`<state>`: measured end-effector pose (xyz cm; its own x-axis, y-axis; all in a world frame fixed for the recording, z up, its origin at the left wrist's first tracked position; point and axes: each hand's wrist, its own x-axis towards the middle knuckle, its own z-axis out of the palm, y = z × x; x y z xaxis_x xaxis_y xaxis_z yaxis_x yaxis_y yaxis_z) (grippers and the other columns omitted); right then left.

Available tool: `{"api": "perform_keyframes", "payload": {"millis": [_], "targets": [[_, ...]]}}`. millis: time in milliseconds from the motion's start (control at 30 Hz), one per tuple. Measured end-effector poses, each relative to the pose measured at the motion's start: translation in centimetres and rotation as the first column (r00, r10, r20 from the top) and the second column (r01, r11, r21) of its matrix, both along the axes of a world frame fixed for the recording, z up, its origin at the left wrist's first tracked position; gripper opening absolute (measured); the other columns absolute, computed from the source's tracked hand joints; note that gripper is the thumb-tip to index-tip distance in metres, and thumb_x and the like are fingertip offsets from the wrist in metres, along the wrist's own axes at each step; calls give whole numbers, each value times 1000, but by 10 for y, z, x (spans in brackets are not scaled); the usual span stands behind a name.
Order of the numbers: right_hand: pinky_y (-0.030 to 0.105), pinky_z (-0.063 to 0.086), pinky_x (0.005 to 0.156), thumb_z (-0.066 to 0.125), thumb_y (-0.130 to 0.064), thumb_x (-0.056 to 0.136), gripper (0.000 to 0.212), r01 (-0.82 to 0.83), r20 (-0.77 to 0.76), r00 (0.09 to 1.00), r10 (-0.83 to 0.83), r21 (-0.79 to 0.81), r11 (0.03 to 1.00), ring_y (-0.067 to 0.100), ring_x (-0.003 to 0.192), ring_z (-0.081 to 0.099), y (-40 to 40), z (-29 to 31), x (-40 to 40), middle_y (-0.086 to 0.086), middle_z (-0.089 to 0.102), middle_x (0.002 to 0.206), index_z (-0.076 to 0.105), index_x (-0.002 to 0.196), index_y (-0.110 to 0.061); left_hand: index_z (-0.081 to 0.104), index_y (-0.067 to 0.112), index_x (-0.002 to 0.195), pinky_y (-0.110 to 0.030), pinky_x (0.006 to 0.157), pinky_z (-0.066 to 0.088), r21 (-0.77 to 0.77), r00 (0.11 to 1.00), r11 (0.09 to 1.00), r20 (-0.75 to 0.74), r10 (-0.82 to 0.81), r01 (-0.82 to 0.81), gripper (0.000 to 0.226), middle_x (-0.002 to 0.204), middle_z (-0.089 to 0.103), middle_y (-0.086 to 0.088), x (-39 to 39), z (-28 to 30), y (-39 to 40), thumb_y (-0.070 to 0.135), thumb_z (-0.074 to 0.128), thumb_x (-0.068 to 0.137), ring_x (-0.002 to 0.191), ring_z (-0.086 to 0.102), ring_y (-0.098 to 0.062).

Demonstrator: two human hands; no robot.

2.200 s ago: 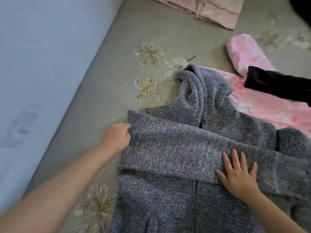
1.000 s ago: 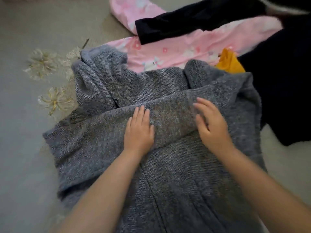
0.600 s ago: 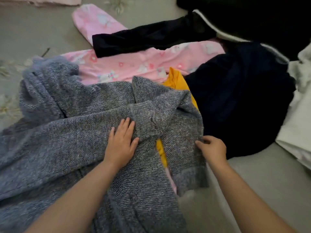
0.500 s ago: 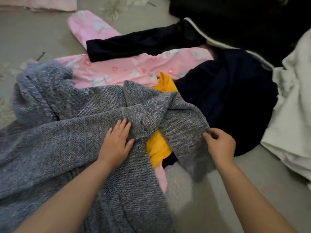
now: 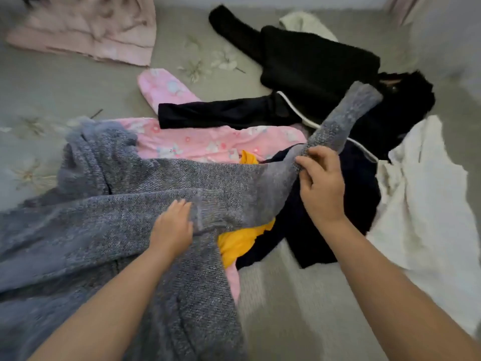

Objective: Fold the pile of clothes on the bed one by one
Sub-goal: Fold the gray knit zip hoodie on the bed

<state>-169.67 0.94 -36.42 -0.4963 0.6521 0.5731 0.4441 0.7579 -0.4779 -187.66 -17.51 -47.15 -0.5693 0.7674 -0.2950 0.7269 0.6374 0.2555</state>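
Bed (image 5: 299, 308) — grey-green cover with pale flower prints; carries everything below.

Grey knitted coat (image 5: 104, 225) — largest item, spread across the near left part of the bed, hood bunched toward the left edge. 1 sleeve lies folded across the chest; the other sleeve (image 5: 346, 121) is lifted out to the right over the pile. Judged thick, heavy and floppy, with a coarse weave that should not slip: best taken by the cuff or mid-sleeve, the body pinned flat meanwhile.

Black garments (image 5: 320, 63) — fuzzy heap toward the far right, with a dark sleeve trailing left over the pink one.

White garment (image 5: 421, 204) — crumpled at the right edge.

Pink printed garment (image 5: 208, 142) — partly under the coat, 1 sleeve pointing toward the far edge.

Pale pink folded piece (image 5: 104, 35) — far left corner, judged already done.

Yellow garment (image 5: 242, 241) — mostly buried beneath the coat.

Right hand (image 5: 320, 183) — pinches the raised sleeve between thumb and curled fingers.

Left hand (image 5: 171, 227) — fingers straight, pressing flat on the folded sleeve at the coat's chest.
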Motion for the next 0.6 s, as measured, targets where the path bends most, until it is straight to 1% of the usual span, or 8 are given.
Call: {"api": "perform_keyframes", "payload": {"millis": [67,200,300,400,467,533,567,600], "targets": [[29,44,82,51,5,81,20,-179,49,983,177,21,984,34,89,60,-34,-4,-42,35,58,95,67,86,15,25,8,143,-34,111,21,30,978,982,97,182,-186,50,151,23,-7,-21,7,-46,17,40,96,140,17,-19],[43,56,68,57,18,73,22,-443,147,881,450,-84,893,44,84,64,-116,-18,-132,35,58,104,62,94,21,30,8,141,-35,104,29,60,771,793,290,567,-606,47,147,31,-11,-61,25,-147,16,43,96,133,32,-26],[36,45,94,49,13,80,44,-565,229,749,622,-269,780,34,118,50,-179,-33,-190,24,44,134,47,125,11,34,3,138,-31,100,25,68,726,730,197,658,-680,46,142,38,-18,-91,33,-217,8,45,94,130,36,-31],[31,12,114,40,7,86,59,-676,318,511,798,-425,602,24,142,11,-234,-63,-226,8,14,154,23,143,-2,39,4,136,-29,93,30,64,665,664,152,731,-745,44,136,45,-21,-112,32,-267,8,46,93,123,44,-33],[34,-3,114,41,4,87,59,-764,539,252,803,-398,507,21,142,-10,-260,-89,-238,3,1,156,26,143,-7,38,4,136,-32,93,33,42,650,652,146,746,-757,43,136,45,-20,-119,23,-289,10,44,94,122,44,-34],[40,-4,114,46,-5,89,52,-752,712,-15,703,-471,461,21,141,-14,-274,-111,-237,1,0,156,37,139,-12,36,3,136,-34,91,35,4,648,657,169,743,-754,42,136,45,-20,-124,10,-304,13,42,95,121,45,-33],[41,-2,114,48,-8,89,49,-720,735,-73,674,-506,474,21,141,-13,-277,-120,-233,1,2,156,41,137,-13,34,4,137,-34,93,35,-8,645,658,190,740,-753,43,137,44,-18,-126,3,-308,15,41,96,122,44,-32],[40,-2,115,48,-9,90,48,-685,743,-64,666,-518,512,20,142,-12,-277,-127,-227,1,4,156,40,137,-14,32,6,139,-35,96,35,-13,646,664,212,733,-748,45,139,42,-16,-127,-4,-311,17,41,96,123,43,-30]]}}
